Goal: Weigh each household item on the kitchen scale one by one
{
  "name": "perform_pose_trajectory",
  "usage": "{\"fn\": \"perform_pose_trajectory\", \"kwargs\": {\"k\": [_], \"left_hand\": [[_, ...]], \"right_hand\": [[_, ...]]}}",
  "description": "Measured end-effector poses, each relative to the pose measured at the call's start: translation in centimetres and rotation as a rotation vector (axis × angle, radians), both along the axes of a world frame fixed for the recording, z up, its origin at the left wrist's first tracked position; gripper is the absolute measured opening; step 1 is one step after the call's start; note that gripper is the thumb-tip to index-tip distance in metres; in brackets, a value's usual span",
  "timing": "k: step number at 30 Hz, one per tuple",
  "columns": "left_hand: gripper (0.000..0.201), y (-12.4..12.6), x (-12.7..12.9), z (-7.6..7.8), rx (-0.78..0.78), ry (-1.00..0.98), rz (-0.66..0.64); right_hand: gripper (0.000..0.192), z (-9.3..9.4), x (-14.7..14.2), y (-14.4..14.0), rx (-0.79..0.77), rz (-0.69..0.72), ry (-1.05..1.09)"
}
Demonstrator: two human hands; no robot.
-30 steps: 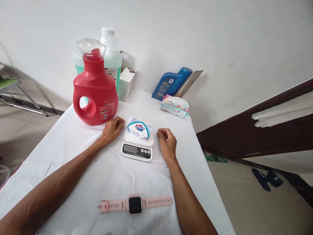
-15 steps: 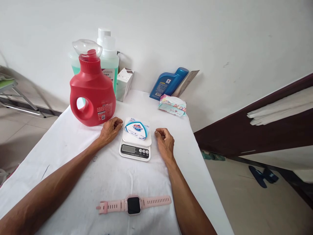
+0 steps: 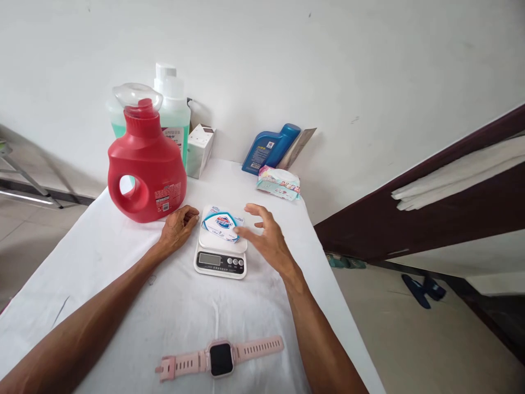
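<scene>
A boxed bar of soap (image 3: 221, 223), white with a blue-edged logo panel, lies on the white platform of a small kitchen scale (image 3: 220, 264). The scale's grey display looks blank. My right hand (image 3: 266, 235) hovers at the box's right end, thumb and fingers spread apart. Its thumb tip overlaps the box's right edge in view; whether it touches I cannot tell. To the left of the scale, my left hand (image 3: 179, 227) rests on the white cloth with its fingers curled in and nothing seen in them. A pink smartwatch (image 3: 220, 358) is laid out flat in front of the scale.
Close behind my left hand stands a red detergent jug (image 3: 147, 164). Green-liquid bottles (image 3: 174, 115) and a white box (image 3: 200, 148) are behind it. A blue bottle (image 3: 270, 148) leans at the wall, with a wipes pack (image 3: 279, 183) before it. The tablecloth (image 3: 328, 306) drops off at right.
My right hand has opened and moved left from beside the scale to the soap box. The left hand stays curled by the scale. The whole view has shifted slightly.
</scene>
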State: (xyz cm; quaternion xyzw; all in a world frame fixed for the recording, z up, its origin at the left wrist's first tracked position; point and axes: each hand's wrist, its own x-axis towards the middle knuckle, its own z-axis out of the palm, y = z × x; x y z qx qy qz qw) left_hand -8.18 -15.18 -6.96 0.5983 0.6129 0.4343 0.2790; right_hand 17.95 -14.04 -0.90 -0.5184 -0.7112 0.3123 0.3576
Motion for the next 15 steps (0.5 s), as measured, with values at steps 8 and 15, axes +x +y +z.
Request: {"fn": "perform_pose_trajectory", "kwargs": {"k": [8,15], "left_hand": [[0.030,0.4,-0.2,-0.2,0.007,0.022,0.010],[0.033,0.3,-0.1,0.1,-0.011,0.032,0.018]], "right_hand": [[0.055,3.2,-5.8,1.2,0.098,0.289,-0.683],[0.046,3.4,-4.2,3.1,0.168,0.289,-0.610]]}}
